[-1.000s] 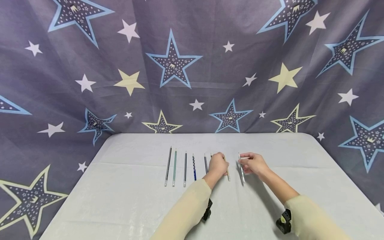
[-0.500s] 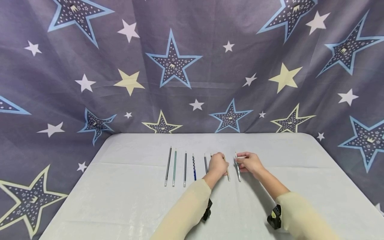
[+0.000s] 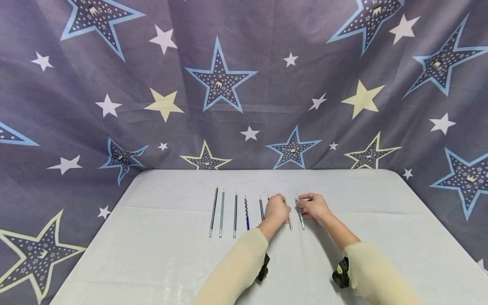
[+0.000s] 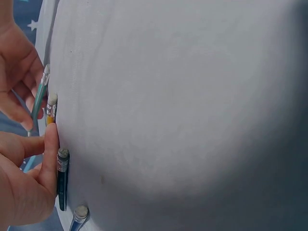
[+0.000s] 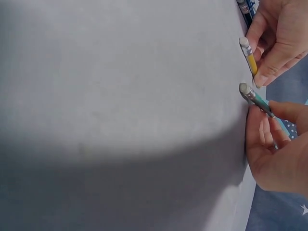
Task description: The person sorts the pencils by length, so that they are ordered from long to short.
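Observation:
My left hand [image 3: 276, 208] pinches a yellow pencil [image 5: 252, 62] with a white eraser, low on the table. Just right of it, my right hand [image 3: 314, 206] holds a teal pencil [image 5: 260, 102] between thumb and fingers, its eraser end toward me. A small gap separates the two pencils. Left of my hands lie a dark pencil [image 3: 261, 207], a blue patterned pencil [image 3: 246, 212] and another dark pencil [image 3: 235, 216]. One more pencil tip [image 3: 268, 197] shows beside my left hand, which hides much of that pencil.
Farther left on the white-covered table [image 3: 152, 254] are a green pencil [image 3: 222, 212] and a black pencil [image 3: 214, 212], roughly parallel to the others. A grey curtain [image 3: 267, 97] printed with stars hangs behind the table's far edge.
My right hand has moved left with the teal pencil, bringing it closer to the yellow one. The left hand has stayed in place.

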The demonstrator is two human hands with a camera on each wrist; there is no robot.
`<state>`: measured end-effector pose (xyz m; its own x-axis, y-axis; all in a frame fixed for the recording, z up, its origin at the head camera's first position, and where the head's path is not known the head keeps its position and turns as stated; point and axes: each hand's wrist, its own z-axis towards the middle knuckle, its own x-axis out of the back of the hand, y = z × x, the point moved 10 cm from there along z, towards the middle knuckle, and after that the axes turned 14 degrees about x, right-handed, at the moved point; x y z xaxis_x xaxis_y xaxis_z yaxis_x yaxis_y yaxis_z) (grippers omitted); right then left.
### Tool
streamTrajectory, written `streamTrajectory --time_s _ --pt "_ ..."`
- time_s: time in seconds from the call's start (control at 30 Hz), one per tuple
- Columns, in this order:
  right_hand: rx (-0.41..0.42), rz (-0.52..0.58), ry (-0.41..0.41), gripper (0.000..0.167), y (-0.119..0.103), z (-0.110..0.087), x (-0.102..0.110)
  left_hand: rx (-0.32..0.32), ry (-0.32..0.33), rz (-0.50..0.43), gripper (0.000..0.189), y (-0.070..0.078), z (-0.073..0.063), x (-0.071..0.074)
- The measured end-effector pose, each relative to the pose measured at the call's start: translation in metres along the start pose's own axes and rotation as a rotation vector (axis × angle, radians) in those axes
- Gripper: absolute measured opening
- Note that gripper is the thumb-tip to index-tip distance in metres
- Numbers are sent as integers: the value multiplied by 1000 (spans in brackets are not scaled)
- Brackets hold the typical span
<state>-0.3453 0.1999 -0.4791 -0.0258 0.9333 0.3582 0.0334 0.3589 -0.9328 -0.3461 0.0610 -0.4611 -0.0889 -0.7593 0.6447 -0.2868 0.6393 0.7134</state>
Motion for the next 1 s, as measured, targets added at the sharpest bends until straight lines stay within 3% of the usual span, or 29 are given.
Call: streamTrajectory --time_s 0.63,1.0 --pt "95 -265 55 30 -6 4 -3 -25 17 29 36 2 0 1" --pt "100 -342 69 30 -7 4 -3 -17 11 27 37 2 -1 2"
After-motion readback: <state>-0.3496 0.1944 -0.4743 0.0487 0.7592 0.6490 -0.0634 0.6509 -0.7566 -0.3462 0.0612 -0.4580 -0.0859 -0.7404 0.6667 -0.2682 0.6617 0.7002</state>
